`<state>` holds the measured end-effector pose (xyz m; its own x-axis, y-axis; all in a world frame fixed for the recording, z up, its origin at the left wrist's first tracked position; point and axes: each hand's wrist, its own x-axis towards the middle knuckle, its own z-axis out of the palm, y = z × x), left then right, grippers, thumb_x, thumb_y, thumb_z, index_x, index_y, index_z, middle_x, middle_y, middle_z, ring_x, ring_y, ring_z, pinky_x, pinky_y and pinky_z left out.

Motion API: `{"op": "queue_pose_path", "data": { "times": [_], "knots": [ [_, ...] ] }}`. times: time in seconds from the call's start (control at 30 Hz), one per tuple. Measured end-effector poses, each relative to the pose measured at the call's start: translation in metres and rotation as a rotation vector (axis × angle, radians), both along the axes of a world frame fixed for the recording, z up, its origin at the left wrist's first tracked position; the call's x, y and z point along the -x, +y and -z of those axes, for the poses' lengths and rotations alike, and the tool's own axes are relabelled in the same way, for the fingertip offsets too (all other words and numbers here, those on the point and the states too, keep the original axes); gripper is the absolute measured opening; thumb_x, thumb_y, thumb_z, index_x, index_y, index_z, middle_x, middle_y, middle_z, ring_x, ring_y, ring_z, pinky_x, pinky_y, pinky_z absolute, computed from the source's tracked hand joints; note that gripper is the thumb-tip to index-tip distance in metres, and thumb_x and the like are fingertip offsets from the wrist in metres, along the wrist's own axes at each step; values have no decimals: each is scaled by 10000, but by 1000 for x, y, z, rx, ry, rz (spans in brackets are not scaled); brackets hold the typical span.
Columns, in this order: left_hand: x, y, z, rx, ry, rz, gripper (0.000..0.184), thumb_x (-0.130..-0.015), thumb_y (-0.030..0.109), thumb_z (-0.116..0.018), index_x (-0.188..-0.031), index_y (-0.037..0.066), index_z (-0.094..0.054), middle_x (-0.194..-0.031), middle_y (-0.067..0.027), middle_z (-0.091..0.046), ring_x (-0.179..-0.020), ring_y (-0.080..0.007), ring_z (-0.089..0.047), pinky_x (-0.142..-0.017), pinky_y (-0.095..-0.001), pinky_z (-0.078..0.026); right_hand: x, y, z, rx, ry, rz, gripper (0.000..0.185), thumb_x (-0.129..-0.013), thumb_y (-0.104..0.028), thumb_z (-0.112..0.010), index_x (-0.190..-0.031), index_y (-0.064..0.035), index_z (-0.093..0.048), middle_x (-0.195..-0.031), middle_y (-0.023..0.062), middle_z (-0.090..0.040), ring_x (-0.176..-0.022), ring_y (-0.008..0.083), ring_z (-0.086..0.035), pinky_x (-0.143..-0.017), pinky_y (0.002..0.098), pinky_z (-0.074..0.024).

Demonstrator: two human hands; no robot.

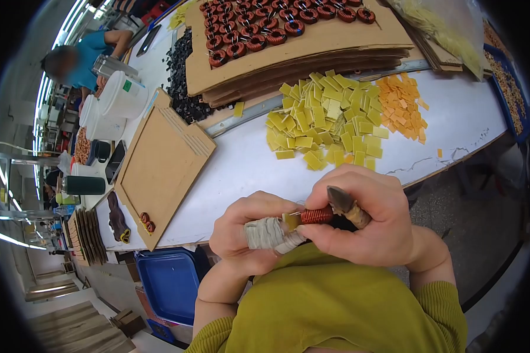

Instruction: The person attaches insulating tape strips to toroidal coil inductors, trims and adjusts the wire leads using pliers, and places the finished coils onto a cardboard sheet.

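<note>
My right hand pinches the copper-wound coil between thumb and forefinger, a pointed tool tucked in the same grip. My left hand, its fingers wrapped, grasps a yellow piece at the coil's left end; the coil lies crosswise between my hands, nearer the right.

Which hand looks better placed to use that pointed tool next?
Probably the right hand: the pointed tool sits in its grasp, and it also pinches the copper-red coil. The left hand is on the coil's other side, at a small yellow piece.
</note>
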<state>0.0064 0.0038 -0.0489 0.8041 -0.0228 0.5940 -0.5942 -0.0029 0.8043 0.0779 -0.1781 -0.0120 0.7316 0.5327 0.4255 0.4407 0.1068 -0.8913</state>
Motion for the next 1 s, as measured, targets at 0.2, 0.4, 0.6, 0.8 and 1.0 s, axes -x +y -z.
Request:
{"op": "queue_pose_path", "data": {
  "times": [0.2, 0.4, 0.6, 0.8, 1.0],
  "knots": [
    [4, 5, -5, -99, 60, -49, 362, -653, 97, -701, -952, -77, -594, -1041, -233, -612, -911, -289, -603, -776, -391, -500, -1, 1, -2, 17, -21, 6, 263, -652, 9, -749, -862, -19, -594, -776, 73, -619, -650, 146, -610, -579, 247, -468],
    [-6, 0, -13, -200, 28, -126, 300, -630, -12, -772, -897, -33, -636, -966, -218, -635, -795, -274, -638, -675, -340, -527, -1, 0, 5, 39, -41, 20, 257, -663, -13, -766, -865, -13, -608, -764, 74, -619, -644, 150, -609, -589, 240, -467],
    [-3, 1, -34, -369, 213, -142, 424, -623, 30, -810, -1005, -14, -630, -887, -136, -647, -730, -218, -634, -663, -294, -518, 6, 4, 22, -48, 281, -37, 218, -782, -77, -718, -941, 5, -594, -801, 59, -627, -678, 102, -585, -621, 233, -469],
    [-2, 4, -38, -507, 223, -188, 477, -633, 29, -800, -1079, 29, -631, -805, -80, -614, -677, -175, -598, -581, -270, -496, 13, 8, 22, -163, 682, -113, 190, -841, -95, -661, -986, 2, -587, -793, 24, -622, -704, 49, -537, -625, 215, -444],
    [-4, 2, -36, -524, 87, -257, 403, -615, -17, -779, -999, 30, -668, -818, -81, -608, -666, -184, -592, -554, -263, -484, 18, 8, 17, -118, 547, -59, 174, -836, -82, -662, -971, 3, -592, -779, 36, -623, -682, 53, -550, -605, 212, -445]
  ]
}}
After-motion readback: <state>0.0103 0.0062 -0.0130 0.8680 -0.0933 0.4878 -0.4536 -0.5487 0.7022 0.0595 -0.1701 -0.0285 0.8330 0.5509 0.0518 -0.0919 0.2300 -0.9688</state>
